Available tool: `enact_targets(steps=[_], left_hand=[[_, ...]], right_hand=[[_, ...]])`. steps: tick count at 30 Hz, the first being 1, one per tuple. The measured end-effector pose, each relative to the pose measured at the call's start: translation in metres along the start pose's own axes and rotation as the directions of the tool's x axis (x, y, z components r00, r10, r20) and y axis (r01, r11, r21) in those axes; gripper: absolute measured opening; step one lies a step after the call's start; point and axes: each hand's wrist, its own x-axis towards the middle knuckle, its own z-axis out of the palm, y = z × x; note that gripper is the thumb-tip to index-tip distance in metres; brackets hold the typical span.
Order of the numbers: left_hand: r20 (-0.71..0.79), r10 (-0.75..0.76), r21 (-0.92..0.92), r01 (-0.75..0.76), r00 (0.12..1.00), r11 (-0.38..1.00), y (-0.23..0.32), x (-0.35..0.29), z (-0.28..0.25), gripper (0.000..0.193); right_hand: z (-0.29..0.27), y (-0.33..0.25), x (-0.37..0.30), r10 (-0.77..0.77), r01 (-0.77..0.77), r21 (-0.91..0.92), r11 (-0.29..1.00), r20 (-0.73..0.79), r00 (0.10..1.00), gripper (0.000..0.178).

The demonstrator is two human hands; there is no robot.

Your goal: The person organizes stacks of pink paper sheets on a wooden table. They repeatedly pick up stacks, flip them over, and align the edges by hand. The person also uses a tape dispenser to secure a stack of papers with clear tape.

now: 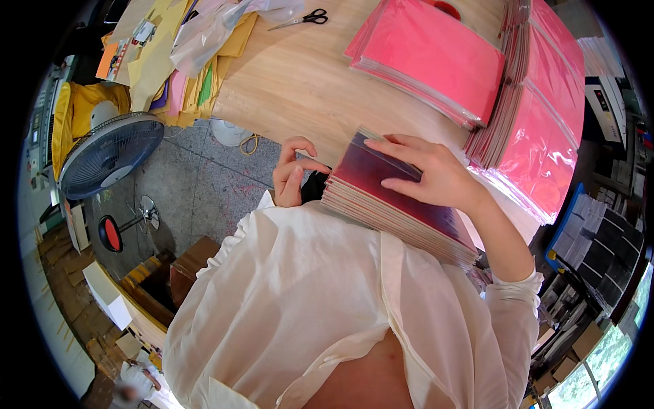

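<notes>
A thick stack of thin, dark red-purple booklets or cards (pixel 402 187) with pale edges lies at the table's near edge, close against my white shirt. My right hand (pixel 436 167) rests on top of this stack, fingers spread and palm down, gripping nothing. Just off the stack's left end is my left hand (pixel 294 170); its fingers are loosely bent and apart, and the index finger points at the stack's corner. Whether that fingertip touches the stack I cannot tell. Nothing shows in the left hand.
Pink packs in clear film form a pile (pixel 429 58) and a longer row (pixel 538 129) to the right on the wooden table (pixel 293 88). Scissors (pixel 303 19) lie at the back, by coloured papers and envelopes (pixel 204 75). A fan (pixel 112 153) stands left, near a stool (pixel 110 233).
</notes>
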Motion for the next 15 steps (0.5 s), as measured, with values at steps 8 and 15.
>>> enact_targets(steps=[8, 15], left_hand=[[-0.001, -0.015, 0.025, 0.015, 1.000, 1.000, 0.004, 0.000, 0.002, 0.051], [0.004, -0.016, 0.006, 0.016, 1.000, 1.000, 0.001, -0.002, 0.000, 0.048]], right_hand=[[0.010, -0.010, -0.005, -0.031, 0.031, 0.009, 0.999, 0.058, 0.998, 0.062], [0.012, -0.012, -0.005, -0.073, 0.072, 0.015, 0.997, 0.048, 0.996, 0.063]])
